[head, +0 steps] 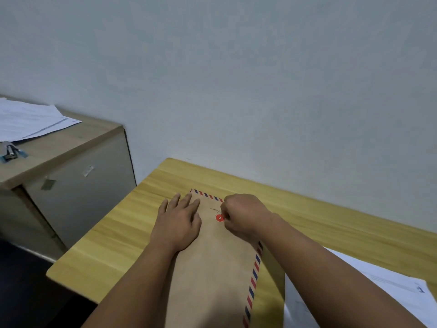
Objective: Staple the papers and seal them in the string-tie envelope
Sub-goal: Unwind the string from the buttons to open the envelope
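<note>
- Both of my hands are on the brown string-tie envelope (212,268), which lies flat on the yellow wooden table (113,237) with its far end toward the wall.
- My left hand (181,222) lies palm down with the fingers straight and slightly spread, pressing on the envelope's upper left part; the outer fingers reach past its edge onto the table.
- My right hand (243,215) is curled, its fingertips pinched together just beside the red button (220,218); a thin dark string (214,209) runs from the button area toward those fingers, though I cannot tell for sure that they hold it.
- Red and blue stripes edge the envelope's far end and its right side.
- White paper sheets (369,294) lie on the table to my right, partly under my right forearm.
- Farther left, well apart, a low cabinet (78,185) carries more white papers (30,119) and a stapler (10,150) just beside them.
</note>
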{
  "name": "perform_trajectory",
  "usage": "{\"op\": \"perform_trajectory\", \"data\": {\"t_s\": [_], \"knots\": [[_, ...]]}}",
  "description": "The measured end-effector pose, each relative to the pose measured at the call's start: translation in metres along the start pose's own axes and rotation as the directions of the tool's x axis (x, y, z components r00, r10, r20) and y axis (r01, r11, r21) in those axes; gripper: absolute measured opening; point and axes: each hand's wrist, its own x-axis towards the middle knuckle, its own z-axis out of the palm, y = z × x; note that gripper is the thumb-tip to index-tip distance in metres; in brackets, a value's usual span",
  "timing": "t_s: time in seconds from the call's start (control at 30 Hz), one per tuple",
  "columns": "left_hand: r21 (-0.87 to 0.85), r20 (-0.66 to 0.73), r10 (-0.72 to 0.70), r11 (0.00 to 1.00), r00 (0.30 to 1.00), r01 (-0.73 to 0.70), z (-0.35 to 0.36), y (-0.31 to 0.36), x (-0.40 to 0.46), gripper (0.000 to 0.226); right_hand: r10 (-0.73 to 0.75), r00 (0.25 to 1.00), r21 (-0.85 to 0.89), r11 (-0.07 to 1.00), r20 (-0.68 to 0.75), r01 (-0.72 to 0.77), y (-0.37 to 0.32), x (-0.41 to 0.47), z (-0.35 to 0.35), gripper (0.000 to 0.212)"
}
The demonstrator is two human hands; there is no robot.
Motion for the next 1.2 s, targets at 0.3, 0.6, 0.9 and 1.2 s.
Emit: {"op": "perform_trajectory", "data": {"t_s": [0.3, 0.6, 0.9, 1.2], "knots": [[0.009, 0.000, -0.002, 1.000, 1.000, 0.002, 0.000, 0.000, -0.001, 0.060, 0.344, 0.938, 0.635, 0.734, -0.039, -0.243, 0.017, -0.005, 0.016, 0.009], [0.021, 0.000, 0.000, 1.000, 1.000, 0.000, 0.000, 0.000, -0.001, 0.058, 0.111, 0.980, 0.734, 0.650, 0.167, -0.199, -0.002, 0.002, 0.005, 0.007], [0.015, 0.001, -0.011, 1.000, 1.000, 0.011, -0.001, 0.001, 0.000, 0.059, 0.130, 0.957, 0.923, 0.257, 0.260, -0.286, 0.014, -0.005, -0.004, 0.012], [0.007, -0.004, -0.009, 1.000, 1.000, 0.009, -0.001, 0.002, -0.001, 0.059, 0.455, 0.831, 0.934, -0.301, 0.319, -0.194, 0.026, 0.009, -0.007, 0.021]]}}
